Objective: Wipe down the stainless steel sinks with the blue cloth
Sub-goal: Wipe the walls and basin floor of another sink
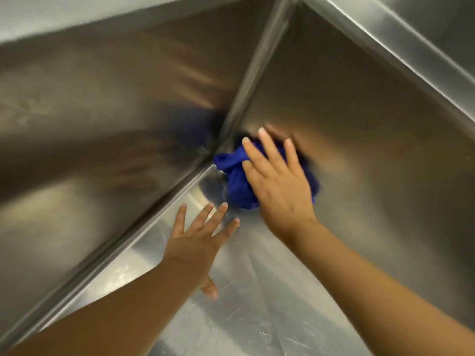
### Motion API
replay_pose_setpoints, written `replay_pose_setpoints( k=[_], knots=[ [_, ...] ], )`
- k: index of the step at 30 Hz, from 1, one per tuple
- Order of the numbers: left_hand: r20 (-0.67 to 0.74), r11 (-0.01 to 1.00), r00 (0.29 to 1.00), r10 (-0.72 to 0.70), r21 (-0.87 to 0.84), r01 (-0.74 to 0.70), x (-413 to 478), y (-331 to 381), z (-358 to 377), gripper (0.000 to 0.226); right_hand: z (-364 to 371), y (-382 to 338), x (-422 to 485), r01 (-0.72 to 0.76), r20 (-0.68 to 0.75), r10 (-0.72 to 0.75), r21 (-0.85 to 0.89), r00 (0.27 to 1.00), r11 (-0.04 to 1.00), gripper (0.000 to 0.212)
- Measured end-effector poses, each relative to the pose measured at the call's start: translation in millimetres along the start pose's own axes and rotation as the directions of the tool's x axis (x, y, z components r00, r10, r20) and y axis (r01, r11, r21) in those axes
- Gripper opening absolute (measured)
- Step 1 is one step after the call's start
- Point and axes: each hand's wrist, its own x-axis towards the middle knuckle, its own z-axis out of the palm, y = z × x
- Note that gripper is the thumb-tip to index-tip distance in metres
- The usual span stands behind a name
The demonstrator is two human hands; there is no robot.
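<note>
Wiping looks midway: right hand (pixel 280 186), fingers straight, presses cloth (pixel 237 187) into a sink (pixel 102 98) corner, left hand (pixel 196 244) spread empty; walls likely remain.

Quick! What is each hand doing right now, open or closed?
Left hand: open, fingers spread, holding nothing.
Right hand: open, straight fingers pressing the blue cloth against the sink.

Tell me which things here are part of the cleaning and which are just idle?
In the job: sink; blue cloth, bunched in its corner; right hand, pressing the cloth with straight fingers.
Idle: left hand, spread open over the sink floor, holding nothing; rim at top right, untouched.
</note>
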Motion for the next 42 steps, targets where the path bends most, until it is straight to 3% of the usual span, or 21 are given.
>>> replay_pose_setpoints(
  k=[3, 5, 8, 11, 14, 17, 21, 24, 26, 30, 33, 35, 37, 39, 42],
  knots=[
    [-0.016, 1.000, 1.000, 0.010, -0.017, -0.010, -1, 1, 1, 0.132, -37, 29, 12, -0.071, -0.302, 0.092, 0.079, 0.949, 0.994, 0.030],
    [-0.024, 1.000, 1.000, 0.002, -0.018, -0.002, -2, 3, 1, 0.132, -52, 36, 20, -0.128, -0.407, 0.170, 0.129, 0.897, 0.983, 0.021],
    [-0.020, 1.000, 1.000, -0.001, 0.007, 0.001, -2, 5, -1, 0.132, -35, 22, 23, -0.177, -0.365, 0.183, 0.050, 0.913, 0.983, 0.029],
    [-0.023, 1.000, 1.000, -0.007, 0.022, 0.008, 0, 4, -1, 0.131, -3, 2, 16, -0.017, -0.144, 0.010, -0.049, 0.990, 0.999, 0.041],
    [-0.016, 1.000, 1.000, -0.004, 0.022, 0.004, 0, 3, 0, 0.131, -7, 7, 13, 0.006, -0.047, -0.008, -0.052, 0.999, 0.999, 0.041],
    [-0.007, 1.000, 1.000, -0.002, 0.002, 0.002, -1, 3, -2, 0.132, -46, 29, 19, -0.047, -0.210, 0.056, 0.048, 0.976, 0.998, 0.038],
    [-0.024, 1.000, 1.000, -0.005, -0.008, 0.005, -3, 6, -4, 0.130, -94, 54, 34, -0.143, -0.441, 0.167, 0.088, 0.882, 0.986, 0.024],
    [-0.017, 1.000, 1.000, -0.012, -0.007, 0.012, -4, 6, -4, 0.130, -89, 53, 39, -0.186, -0.532, 0.195, 0.070, 0.824, 0.980, 0.028],
    [-0.011, 1.000, 1.000, -0.014, 0.003, 0.014, -3, 6, -4, 0.130, -69, 43, 37, -0.133, -0.538, 0.131, 0.036, 0.833, 0.991, 0.031],
    [0.002, 1.000, 1.000, -0.024, 0.011, 0.024, -3, 7, -5, 0.130, -28, 22, 28, -0.044, -0.298, 0.028, -0.048, 0.954, 0.998, 0.041],
    [-0.005, 1.000, 1.000, -0.027, 0.014, 0.027, -3, 6, -5, 0.131, -10, 1, 22, -0.032, -0.056, 0.029, -0.057, 0.998, 0.998, 0.053],
    [-0.025, 0.999, 0.999, -0.029, 0.033, 0.030, -3, 7, -5, 0.131, 6, -15, 14, 0.019, 0.184, -0.017, -0.007, 0.983, 1.000, 0.052],
    [-0.046, 0.998, 0.999, -0.025, 0.055, 0.027, -4, 7, -3, 0.128, 21, -29, -1, -0.006, 0.418, -0.057, 0.147, 0.907, 0.989, 0.054],
    [-0.068, 0.998, 0.997, -0.020, 0.050, 0.023, -5, 6, 0, 0.123, 29, -33, -14, -0.050, 0.479, -0.078, 0.247, 0.874, 0.968, 0.063],
    [-0.071, 0.998, 0.996, -0.055, 0.005, 0.056, -16, 3, 6, 0.117, 35, -34, -20, -0.112, 0.447, -0.099, 0.423, 0.889, 0.899, 0.069]
  ],
)
